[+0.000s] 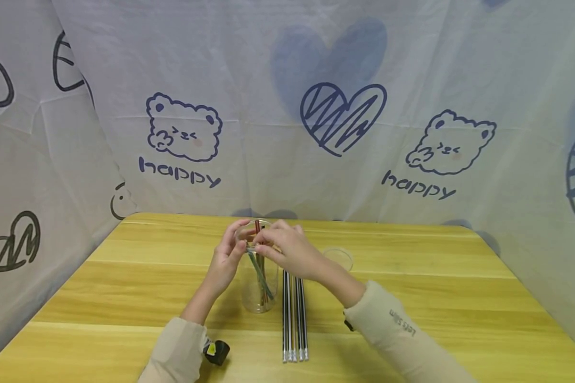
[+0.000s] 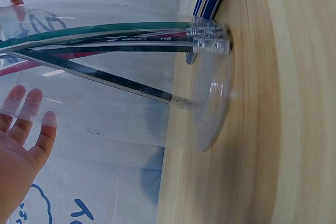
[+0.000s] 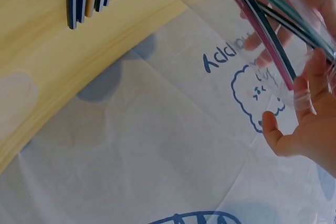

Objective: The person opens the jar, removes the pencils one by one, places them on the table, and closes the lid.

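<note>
Jar [image 1: 247, 284], clear and uncapped, stands upright on the table [image 1: 436, 298], a little left of the middle, with several pencils leaning inside it; the left hand [image 1: 224, 260] grips the jar near its top, fingers curved round the wall and spread apart, thumb on the near side; the right hand [image 1: 289, 250] is at the rim from the other side, its thumb and forefinger brought close together just by the pencil tops, though the fingers overlap the rim there and I cannot tell whether they pinch a pencil or only the plastic; inside, a green pencil [image 2: 131, 26] and a black pencil [image 2: 142, 45] marked HB lie side by side, a red pencil [image 2: 21, 67] shows behind them, and a dark pencil [image 2: 115, 77] slants across to the opposite side of the base; their metal-banded ends are down; just right of the jar, partly under the right hand, a row of striped pencils [image 1: 295, 319] lies flat, silver ends towards the person; farther right, beyond the right wrist, lies a clear round lid [image 1: 338, 259]; pale sleeves [image 1: 402, 335] cover both forearms, and a black device [image 1: 217, 352] sits at the left wrist; behind the table hangs a white cloth [image 1: 268, 159] printed with blue bears, hearts and the word "happy".
</note>
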Motion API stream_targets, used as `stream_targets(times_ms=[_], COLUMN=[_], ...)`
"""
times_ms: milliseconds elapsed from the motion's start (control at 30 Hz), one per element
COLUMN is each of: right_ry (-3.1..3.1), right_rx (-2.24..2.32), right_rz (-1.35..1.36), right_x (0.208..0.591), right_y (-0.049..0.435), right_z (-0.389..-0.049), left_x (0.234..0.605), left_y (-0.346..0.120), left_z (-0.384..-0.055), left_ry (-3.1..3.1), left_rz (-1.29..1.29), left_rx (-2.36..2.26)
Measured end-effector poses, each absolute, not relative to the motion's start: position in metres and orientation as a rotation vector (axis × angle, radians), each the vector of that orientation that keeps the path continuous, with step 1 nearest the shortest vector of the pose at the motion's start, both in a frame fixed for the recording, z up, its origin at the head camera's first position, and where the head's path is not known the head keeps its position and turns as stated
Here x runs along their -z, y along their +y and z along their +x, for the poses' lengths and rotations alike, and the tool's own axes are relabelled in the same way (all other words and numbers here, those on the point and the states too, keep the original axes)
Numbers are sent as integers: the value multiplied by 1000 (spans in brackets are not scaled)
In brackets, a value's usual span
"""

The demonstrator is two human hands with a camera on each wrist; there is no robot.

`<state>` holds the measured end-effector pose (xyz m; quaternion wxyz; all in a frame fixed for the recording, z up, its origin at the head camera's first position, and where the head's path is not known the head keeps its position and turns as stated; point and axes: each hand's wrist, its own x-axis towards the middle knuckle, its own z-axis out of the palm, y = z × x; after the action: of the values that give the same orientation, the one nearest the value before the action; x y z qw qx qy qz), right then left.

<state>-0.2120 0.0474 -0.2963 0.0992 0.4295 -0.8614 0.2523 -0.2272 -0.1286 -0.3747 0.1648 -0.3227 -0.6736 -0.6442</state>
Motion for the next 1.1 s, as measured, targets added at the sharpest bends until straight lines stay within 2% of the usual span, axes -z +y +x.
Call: stream_targets(times_ms=[467,833,1100], right_ry=[-2566,-2177,-1989], right_rx=[-1199,-1395,-1655], right_rz=[1285,1174,1225], right_x=[287,289,285], right_y=[50,48,49], right_z=[-217,-219,-218], left_x=[375,376,376], left_y=[-128,-128,-128], left_z=[-228,-228,-228], left_ry=[-1917,-1920,-1919], left_rz=[-924,-909,-907], left_rx=[1824,1810,1824])
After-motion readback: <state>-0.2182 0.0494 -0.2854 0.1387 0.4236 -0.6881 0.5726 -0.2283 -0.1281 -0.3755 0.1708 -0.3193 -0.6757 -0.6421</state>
